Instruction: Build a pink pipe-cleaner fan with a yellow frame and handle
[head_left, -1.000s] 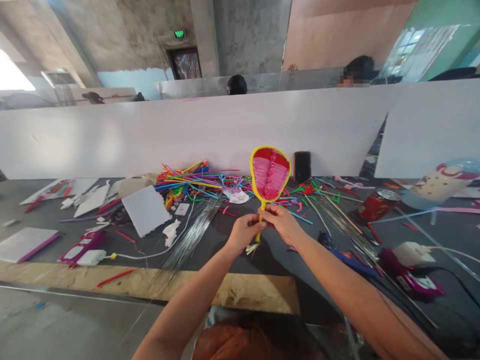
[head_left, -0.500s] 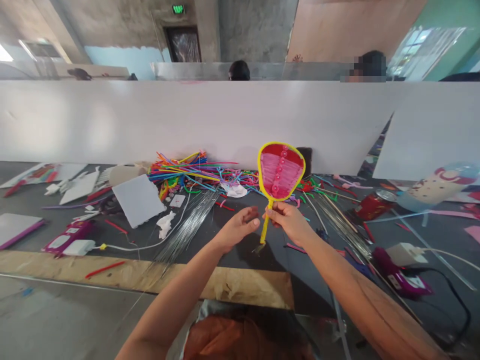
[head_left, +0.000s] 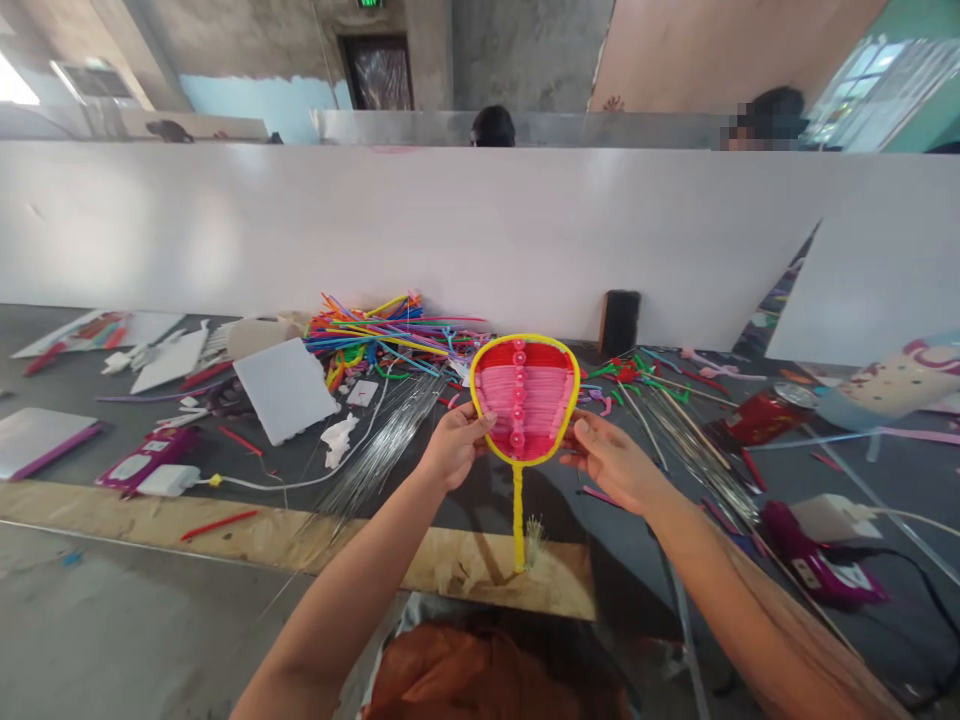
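Note:
I hold a small hand fan (head_left: 525,400) upright in front of me: yellow fuzzy rim, pink and red woven face, a row of pink beads down the middle, a yellow handle hanging down. My left hand (head_left: 452,445) grips the fan's left rim. My right hand (head_left: 611,462) holds its right rim with the fingertips. A pile of coloured pipe cleaners (head_left: 382,335) lies on the dark table (head_left: 420,480) behind the fan. A bundle of thin silver wires (head_left: 379,450) lies to the left of my left hand.
A white partition (head_left: 300,230) runs along the table's far side, with other people's heads above it. White foam sheets (head_left: 281,388) and a purple glue gun (head_left: 146,468) lie at left. A red can (head_left: 757,415), a black box (head_left: 621,322) and another glue gun (head_left: 814,565) sit at right.
Both hands moved from the fan's handle up to its rim, one on each side. The fan came lower and closer to me, with its handle now hanging free.

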